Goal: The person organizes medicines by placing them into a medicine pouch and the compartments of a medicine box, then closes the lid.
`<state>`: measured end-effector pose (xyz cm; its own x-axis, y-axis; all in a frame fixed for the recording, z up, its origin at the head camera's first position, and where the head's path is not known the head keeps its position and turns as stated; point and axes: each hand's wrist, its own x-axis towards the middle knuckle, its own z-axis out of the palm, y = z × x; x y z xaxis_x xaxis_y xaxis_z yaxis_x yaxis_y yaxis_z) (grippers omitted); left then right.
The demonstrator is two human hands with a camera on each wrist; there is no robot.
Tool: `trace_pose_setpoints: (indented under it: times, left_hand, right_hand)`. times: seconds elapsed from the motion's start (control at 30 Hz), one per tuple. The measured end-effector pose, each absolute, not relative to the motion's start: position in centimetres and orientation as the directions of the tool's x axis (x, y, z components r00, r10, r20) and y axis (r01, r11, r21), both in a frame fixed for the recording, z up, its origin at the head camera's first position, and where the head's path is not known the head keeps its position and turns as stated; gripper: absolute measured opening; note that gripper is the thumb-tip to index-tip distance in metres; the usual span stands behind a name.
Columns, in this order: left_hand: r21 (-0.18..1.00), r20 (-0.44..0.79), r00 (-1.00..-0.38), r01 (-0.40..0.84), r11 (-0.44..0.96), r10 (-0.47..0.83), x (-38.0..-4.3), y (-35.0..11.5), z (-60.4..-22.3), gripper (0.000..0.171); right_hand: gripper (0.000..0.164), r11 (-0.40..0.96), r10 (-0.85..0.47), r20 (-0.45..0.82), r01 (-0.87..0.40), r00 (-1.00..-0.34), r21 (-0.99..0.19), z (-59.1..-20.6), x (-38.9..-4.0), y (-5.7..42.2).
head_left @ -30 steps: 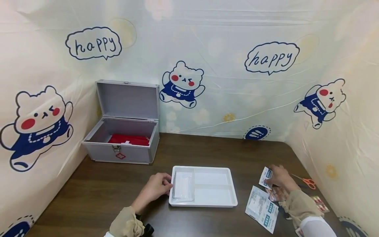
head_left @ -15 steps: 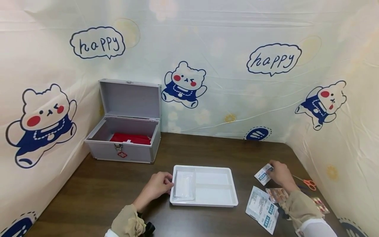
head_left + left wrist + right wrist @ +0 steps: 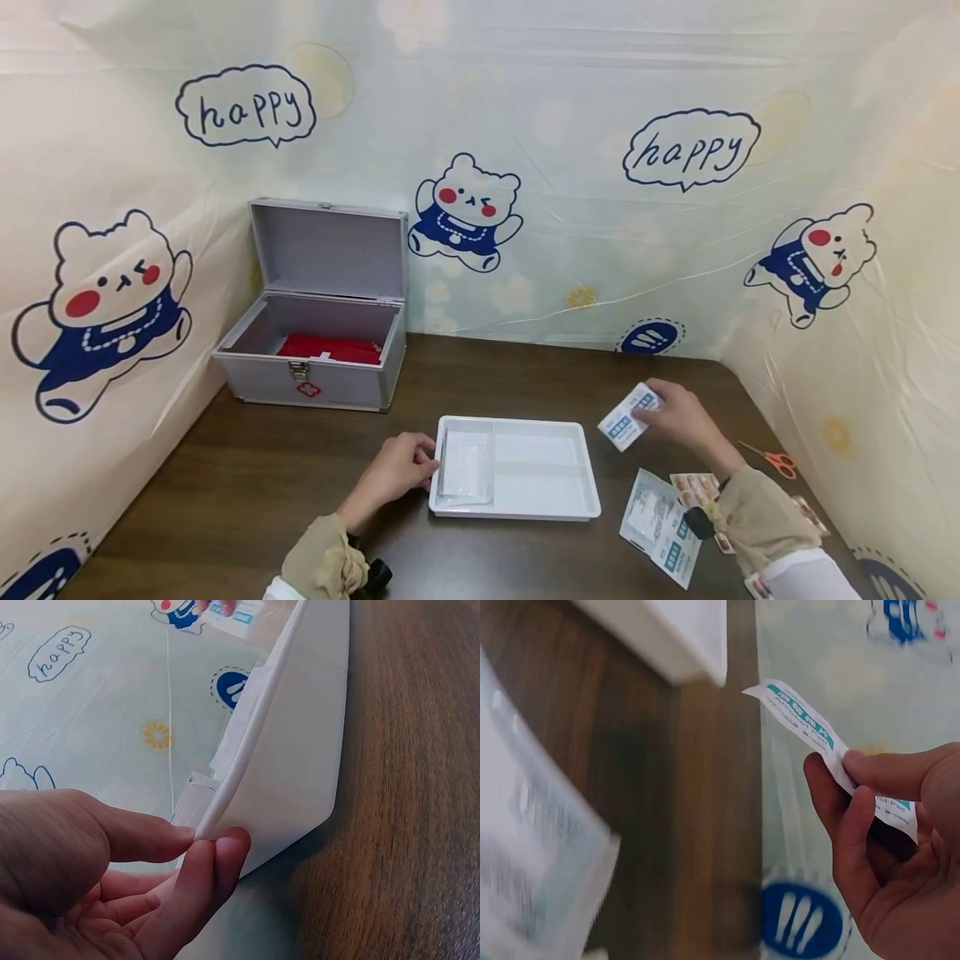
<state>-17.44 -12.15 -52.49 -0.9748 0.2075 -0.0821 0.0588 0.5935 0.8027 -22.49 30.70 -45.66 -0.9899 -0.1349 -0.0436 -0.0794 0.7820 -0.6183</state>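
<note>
Right grip [image 3: 681,414] pinching packet [image 3: 630,417], "Alcohol Pad" label [image 3: 802,718], "happy" on backdrop [image 3: 573,242]

On your left, the brown table [image 3: 187,492] carries a grey case [image 3: 352,387] with its lid [image 3: 330,250] raised — a red item [image 3: 333,350] lies inside. Behind it, you see a sheet [image 3: 555,258] with printed bears [image 3: 467,212] — orange-handled scissors [image 3: 783,465] lie at your right.

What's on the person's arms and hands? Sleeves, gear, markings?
Left hand and right hand: bare, no gloves. Each wrist has a bunched tan cuff with white fabric farther up the arm, plus a small black device. No markings or cables that I can make out.
</note>
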Motion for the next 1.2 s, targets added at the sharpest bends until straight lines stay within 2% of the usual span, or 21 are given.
trace_pose_setpoints:
  times: [0.17,0.27,0.43,0.67,1.0,1.2]
  left_hand:
    - [0.799,-0.085,-0.976,0.054,0.599,0.201,-17.2,-12.2,-52.4,0.017]
    - [0.798,-0.089,-0.976,0.050,0.601,0.198,-17.2,-12.2,-52.5,0.018]
    - [0.797,-0.102,-0.976,0.037,0.603,0.194,-17.2,-12.3,-52.5,0.019]
    - [0.797,-0.089,-0.975,0.054,0.602,0.205,-17.2,-12.3,-52.5,0.019]
    - [0.811,-0.111,-0.966,0.048,0.583,0.234,-17.2,-12.0,-52.4,0.020]
    - [0.813,-0.122,-0.962,0.045,0.581,0.245,-17.4,-12.5,-52.6,0.020]
  right_hand:
    - [0.033,0.759,-0.254,0.006,-0.203,-0.967,-0.619,-45.1,-22.1,26.9]
    - [0.029,0.731,-0.307,-0.005,-0.232,-0.952,-0.642,-45.1,-21.8,24.5]
    - [0.028,0.706,-0.377,-0.037,-0.262,-0.925,-0.658,-45.4,-21.8,20.3]
    - [0.031,0.668,-0.505,-0.034,-0.366,-0.862,-0.648,-47.1,-21.8,14.4]
    - [0.035,0.664,-0.579,-0.049,-0.435,-0.814,-0.608,-48.2,-22.0,9.8]
    - [0.038,0.713,-0.586,-0.067,-0.474,-0.807,-0.517,-49.1,-22.4,7.4]
